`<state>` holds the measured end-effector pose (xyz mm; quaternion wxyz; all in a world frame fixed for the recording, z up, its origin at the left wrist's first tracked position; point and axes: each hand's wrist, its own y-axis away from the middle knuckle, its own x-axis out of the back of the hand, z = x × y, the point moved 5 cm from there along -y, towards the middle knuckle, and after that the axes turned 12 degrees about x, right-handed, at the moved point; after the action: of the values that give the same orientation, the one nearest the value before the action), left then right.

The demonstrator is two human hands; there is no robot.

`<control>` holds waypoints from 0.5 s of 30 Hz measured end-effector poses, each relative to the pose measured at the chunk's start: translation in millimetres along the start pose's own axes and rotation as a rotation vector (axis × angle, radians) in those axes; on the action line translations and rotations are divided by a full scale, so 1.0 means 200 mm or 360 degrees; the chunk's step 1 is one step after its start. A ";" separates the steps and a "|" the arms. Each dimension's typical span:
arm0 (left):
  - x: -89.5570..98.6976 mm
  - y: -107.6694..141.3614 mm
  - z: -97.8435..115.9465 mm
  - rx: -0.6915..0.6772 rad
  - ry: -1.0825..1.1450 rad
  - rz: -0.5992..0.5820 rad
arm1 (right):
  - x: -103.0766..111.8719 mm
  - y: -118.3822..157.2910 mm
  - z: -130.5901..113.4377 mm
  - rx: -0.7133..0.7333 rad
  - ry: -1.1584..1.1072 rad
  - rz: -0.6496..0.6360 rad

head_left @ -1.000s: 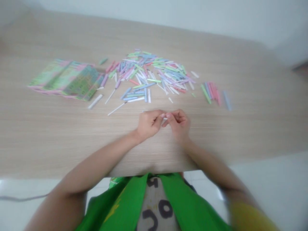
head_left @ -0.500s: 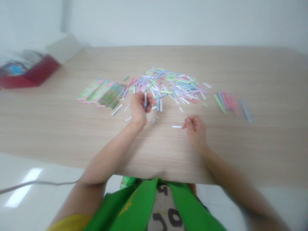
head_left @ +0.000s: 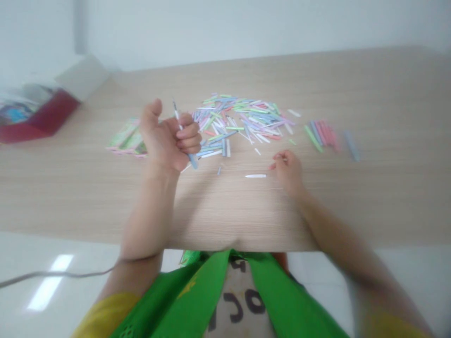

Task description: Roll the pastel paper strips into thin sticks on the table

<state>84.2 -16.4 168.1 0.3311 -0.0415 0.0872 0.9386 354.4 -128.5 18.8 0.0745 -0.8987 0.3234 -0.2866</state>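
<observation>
Raised above the left of the table, my left hand (head_left: 167, 138) has its palm turned up and its fingers curled round a slim pen (head_left: 176, 112). The pen has a dark pointed tip, a white barrel and a pale blue end. My right hand (head_left: 288, 170) hovers low over the table with its fingers loosely bent and a little apart, and nothing shows in them. Just left of those fingertips a white pointed stick (head_left: 256, 176) lies flat. Behind both hands spreads a pile of pastel chalk-like sticks (head_left: 246, 115), blurred, in white, blue, green, pink and purple.
Right of the pile, green, blue and pink sticks (head_left: 326, 134) lie in a row, with a lone blue stick (head_left: 351, 145) beside them. Patterned green-and-pink packs (head_left: 123, 137) sit partly behind my left hand. A red box (head_left: 42, 112) stands far left. A cable (head_left: 70, 273) runs to my left arm.
My left hand has lifted, moved left and turned palm up with the pen. My right hand has let go of the white pointed stick and drawn slightly away from it.
</observation>
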 end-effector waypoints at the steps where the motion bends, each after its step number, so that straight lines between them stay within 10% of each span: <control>1: 0.01 0.01 0.00 -0.0015 -0.0050 -0.0012 | 0.00 -0.01 0.01 0.0002 -0.0001 0.0006; 15: 0.13 0.19 -0.02 0.0092 -0.0031 -0.0064 | 0.01 -0.04 0.02 -0.0069 -0.0041 -0.0078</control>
<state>40.6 -30.6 165.7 0.3518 -0.0245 0.1100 0.9293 361.6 -123.4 19.3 0.0522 -0.9113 0.3065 -0.2698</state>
